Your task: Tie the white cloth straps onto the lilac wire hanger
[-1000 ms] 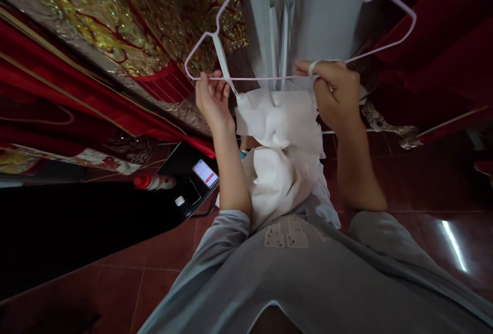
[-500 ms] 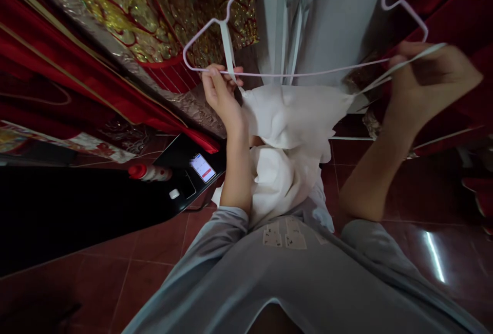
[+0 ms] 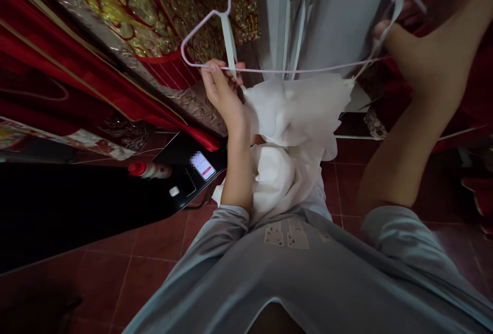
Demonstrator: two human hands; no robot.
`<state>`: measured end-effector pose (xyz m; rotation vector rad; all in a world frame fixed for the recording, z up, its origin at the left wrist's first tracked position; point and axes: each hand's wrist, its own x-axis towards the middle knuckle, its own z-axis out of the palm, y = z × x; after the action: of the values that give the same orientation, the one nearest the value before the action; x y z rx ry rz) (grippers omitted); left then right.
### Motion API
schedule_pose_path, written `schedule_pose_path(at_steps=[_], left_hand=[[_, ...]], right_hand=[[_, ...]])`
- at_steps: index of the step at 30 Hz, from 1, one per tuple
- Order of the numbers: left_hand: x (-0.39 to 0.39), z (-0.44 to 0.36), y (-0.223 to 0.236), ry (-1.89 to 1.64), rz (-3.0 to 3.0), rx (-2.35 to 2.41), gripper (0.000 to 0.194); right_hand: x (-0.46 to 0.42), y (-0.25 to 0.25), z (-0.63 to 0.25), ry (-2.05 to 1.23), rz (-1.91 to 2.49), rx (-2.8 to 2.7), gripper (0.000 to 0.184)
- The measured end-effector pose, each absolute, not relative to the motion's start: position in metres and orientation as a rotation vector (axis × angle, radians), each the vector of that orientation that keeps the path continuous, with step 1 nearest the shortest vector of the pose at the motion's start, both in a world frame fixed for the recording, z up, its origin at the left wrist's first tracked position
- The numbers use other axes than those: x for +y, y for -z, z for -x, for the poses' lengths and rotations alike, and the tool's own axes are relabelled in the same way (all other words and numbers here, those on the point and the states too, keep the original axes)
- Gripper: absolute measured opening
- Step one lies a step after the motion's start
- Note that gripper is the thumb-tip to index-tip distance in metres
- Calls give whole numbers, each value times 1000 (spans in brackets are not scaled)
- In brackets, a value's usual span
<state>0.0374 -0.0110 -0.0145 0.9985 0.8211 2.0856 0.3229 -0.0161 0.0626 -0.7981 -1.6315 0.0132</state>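
Note:
A pale wire hanger [image 3: 292, 71] hangs in front of me at chest height. A white strappy garment [image 3: 296, 113] dangles below its bottom bar. The left strap [image 3: 229, 41] is looped over the hanger's left shoulder notch. My left hand [image 3: 221, 90] is closed on the bottom bar next to that strap. My right hand [image 3: 427, 31] is raised at the upper right, pinching the right strap [image 3: 385, 31] against the hanger's right shoulder.
A black glossy table [image 3: 96, 205] stands at the left with a lit phone [image 3: 203, 165], a red-capped bottle [image 3: 148, 170] and a small white object [image 3: 174, 191]. Red and gold embroidered cloth [image 3: 127, 20] hangs behind it. Red drapes [image 3: 473, 82] are at the right. The floor is red tile.
My right hand has pulled the right strap outward from the middle of the bar and lifted it up to the hanger's right shoulder. My left hand has stayed on the bar.

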Motion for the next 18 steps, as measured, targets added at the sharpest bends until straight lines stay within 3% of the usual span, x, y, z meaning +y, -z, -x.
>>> schedule_pose_path(at_steps=[5, 10, 13, 18], left_hand=[[-13, -38, 15, -2069, -968, 815, 37], [-17, -38, 12, -2044, -1097, 877, 42], [-23, -41, 8, -2030, -1080, 958, 39], [-28, -42, 10, -1998, -1031, 927, 28]], right_hand=[[-15, -65, -299, 173, 954, -1706, 46], [-22, -47, -281, 302, 653, -1560, 36], [-35, -42, -264, 203, 690, -1546, 33], [-51, -30, -236, -52, 1083, -2009, 14]])
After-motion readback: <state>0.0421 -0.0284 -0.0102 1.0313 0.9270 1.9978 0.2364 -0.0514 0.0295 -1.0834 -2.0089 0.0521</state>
